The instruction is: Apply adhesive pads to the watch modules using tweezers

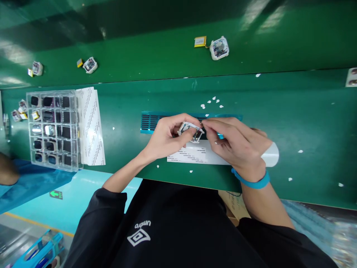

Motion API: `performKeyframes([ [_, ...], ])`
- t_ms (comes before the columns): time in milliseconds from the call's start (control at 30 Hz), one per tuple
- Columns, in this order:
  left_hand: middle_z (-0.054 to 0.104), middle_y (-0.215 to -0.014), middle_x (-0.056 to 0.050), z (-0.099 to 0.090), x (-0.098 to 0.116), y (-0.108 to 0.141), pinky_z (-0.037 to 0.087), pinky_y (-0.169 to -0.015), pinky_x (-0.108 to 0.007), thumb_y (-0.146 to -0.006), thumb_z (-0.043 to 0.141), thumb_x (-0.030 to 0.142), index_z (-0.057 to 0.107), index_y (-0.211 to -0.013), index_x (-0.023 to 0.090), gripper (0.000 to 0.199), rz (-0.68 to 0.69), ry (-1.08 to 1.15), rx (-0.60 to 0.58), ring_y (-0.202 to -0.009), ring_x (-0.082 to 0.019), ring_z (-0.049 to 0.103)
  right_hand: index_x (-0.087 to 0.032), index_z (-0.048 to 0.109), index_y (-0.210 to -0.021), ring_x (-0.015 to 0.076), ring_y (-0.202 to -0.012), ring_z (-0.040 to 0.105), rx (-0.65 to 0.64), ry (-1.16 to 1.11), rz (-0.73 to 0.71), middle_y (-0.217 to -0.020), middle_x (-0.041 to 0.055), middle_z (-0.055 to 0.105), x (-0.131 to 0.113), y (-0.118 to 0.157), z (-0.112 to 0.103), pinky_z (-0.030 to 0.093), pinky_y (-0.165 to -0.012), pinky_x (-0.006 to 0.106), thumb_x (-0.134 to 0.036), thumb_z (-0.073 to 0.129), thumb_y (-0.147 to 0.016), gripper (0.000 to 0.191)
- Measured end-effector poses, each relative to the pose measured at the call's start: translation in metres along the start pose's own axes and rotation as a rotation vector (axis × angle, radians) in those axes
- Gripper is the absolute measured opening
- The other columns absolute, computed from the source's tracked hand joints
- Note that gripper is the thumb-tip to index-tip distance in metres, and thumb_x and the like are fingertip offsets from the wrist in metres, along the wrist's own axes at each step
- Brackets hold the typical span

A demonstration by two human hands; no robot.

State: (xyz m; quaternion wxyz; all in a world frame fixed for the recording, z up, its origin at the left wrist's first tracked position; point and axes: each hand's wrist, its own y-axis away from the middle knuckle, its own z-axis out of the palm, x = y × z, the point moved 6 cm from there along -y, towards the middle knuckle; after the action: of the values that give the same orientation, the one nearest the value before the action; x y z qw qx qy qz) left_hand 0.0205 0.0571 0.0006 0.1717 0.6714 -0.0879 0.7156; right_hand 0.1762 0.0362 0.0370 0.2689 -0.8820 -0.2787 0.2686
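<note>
My left hand (170, 137) is closed around a small white device housing (192, 131) with a circuit board showing inside. My right hand (234, 139) is closed in a pinch at the housing's right edge. What its fingertips hold is too small to make out. A blue bracelet (252, 183) is round the right wrist. Under both hands lie a blue strip with dark slots (147, 122) and a white printed sheet (185, 155), each partly hidden by the hands.
At left stands a clear compartment tray (52, 165) of dark-faced parts, beside white printed sheets (93, 126). On the green bench's back level lie a housing (219, 48) wired to a yellow battery (200, 41) and similar pairs. Small white stickers (214, 98) are scattered about. A person's arm (7, 170) shows at far left.
</note>
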Motion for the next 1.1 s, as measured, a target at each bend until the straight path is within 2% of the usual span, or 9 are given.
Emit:
performKeyframes([
  [100, 0.068, -0.081, 0.000, 0.001, -0.001, 0.000, 0.048, -0.040, -0.016, -0.088, 0.062, 0.016, 0.069, -0.091, 0.017, 0.007, -0.057, 0.030, 0.023, -0.045, -0.003, 0.053, -0.027, 0.065, -0.138, 0.0186, -0.087, 0.080, 0.023, 0.088, 0.142, -0.117, 0.0057, 0.081, 0.007, 0.000, -0.001, 0.052, -0.053, 0.028, -0.002, 0.062, -0.094, 0.051],
  [200, 0.062, -0.074, 0.004, -0.001, -0.001, 0.000, 0.053, -0.042, -0.016, -0.086, 0.062, 0.015, 0.065, -0.091, 0.017, 0.006, -0.089, 0.034, 0.075, -0.043, -0.002, 0.052, -0.031, 0.064, -0.141, 0.0194, -0.097, 0.080, -0.014, 0.133, 0.101, -0.131, 0.0042, 0.076, 0.005, 0.002, 0.002, 0.051, -0.051, 0.026, -0.011, 0.065, -0.097, 0.049],
  [300, 0.055, -0.067, 0.008, -0.002, -0.002, 0.001, 0.055, -0.043, -0.018, -0.084, 0.061, 0.014, 0.061, -0.095, 0.018, 0.012, -0.123, 0.021, 0.085, -0.041, -0.003, 0.049, -0.032, 0.072, -0.128, 0.0168, -0.091, 0.080, -0.096, 0.176, 0.005, -0.124, -0.0007, 0.079, 0.002, 0.007, 0.007, 0.050, -0.050, 0.025, -0.020, 0.068, -0.098, 0.032],
  [367, 0.055, -0.065, 0.009, -0.002, -0.003, 0.001, 0.051, -0.042, -0.018, -0.082, 0.060, 0.011, 0.059, -0.098, 0.019, 0.018, -0.140, -0.002, 0.077, -0.040, -0.003, 0.050, -0.030, 0.075, -0.120, 0.0163, -0.087, 0.080, -0.126, 0.169, -0.018, -0.118, -0.0021, 0.080, 0.003, 0.011, 0.009, 0.052, -0.052, 0.026, -0.018, 0.066, -0.099, 0.026],
  [533, 0.059, -0.067, 0.008, -0.005, -0.006, 0.002, 0.045, -0.044, -0.017, -0.079, 0.059, 0.006, 0.055, -0.096, 0.020, 0.023, -0.122, -0.076, 0.116, -0.044, -0.003, 0.050, -0.027, 0.072, -0.122, 0.0166, -0.081, 0.079, -0.125, 0.128, -0.041, -0.109, -0.0020, 0.082, 0.008, 0.014, 0.007, 0.052, -0.054, 0.027, -0.009, 0.066, -0.094, 0.033],
  [733, 0.060, -0.067, 0.008, -0.005, -0.007, 0.002, 0.045, -0.046, -0.019, -0.079, 0.059, 0.009, 0.054, -0.096, 0.021, 0.021, -0.120, -0.058, 0.106, -0.045, -0.004, 0.053, -0.027, 0.074, -0.114, 0.0136, -0.073, 0.075, -0.172, 0.119, -0.018, -0.105, -0.0014, 0.083, 0.008, 0.012, 0.011, 0.045, -0.050, 0.028, -0.008, 0.062, -0.095, 0.029],
  [833, 0.059, -0.067, 0.007, -0.006, -0.004, 0.002, 0.037, -0.044, -0.018, -0.081, 0.059, 0.011, 0.054, -0.096, 0.021, 0.018, -0.065, -0.150, 0.127, -0.048, -0.005, 0.051, -0.024, 0.073, -0.109, 0.0106, -0.062, 0.069, -0.181, 0.141, -0.080, -0.101, -0.0010, 0.083, 0.001, 0.008, 0.011, 0.041, -0.047, 0.029, -0.007, 0.058, -0.096, 0.027],
  [967, 0.055, -0.065, 0.008, -0.004, 0.000, 0.003, 0.034, -0.047, -0.017, -0.081, 0.058, 0.010, 0.052, -0.092, 0.021, 0.016, 0.016, -0.259, 0.114, -0.050, -0.004, 0.045, -0.021, 0.072, -0.108, 0.0092, -0.055, 0.061, -0.167, 0.247, -0.217, -0.101, 0.0000, 0.082, -0.011, 0.007, 0.010, 0.039, -0.046, 0.030, -0.004, 0.059, -0.094, 0.025],
  [1100, 0.051, -0.064, 0.009, -0.002, 0.006, 0.004, 0.034, -0.048, -0.018, -0.084, 0.057, 0.009, 0.050, -0.091, 0.021, 0.015, 0.098, -0.339, 0.089, -0.049, -0.004, 0.041, -0.021, 0.072, -0.110, 0.0094, -0.054, 0.058, -0.246, 0.301, -0.207, -0.102, 0.0005, 0.082, -0.011, 0.010, 0.014, 0.038, -0.047, 0.030, -0.003, 0.056, -0.093, 0.030],
])
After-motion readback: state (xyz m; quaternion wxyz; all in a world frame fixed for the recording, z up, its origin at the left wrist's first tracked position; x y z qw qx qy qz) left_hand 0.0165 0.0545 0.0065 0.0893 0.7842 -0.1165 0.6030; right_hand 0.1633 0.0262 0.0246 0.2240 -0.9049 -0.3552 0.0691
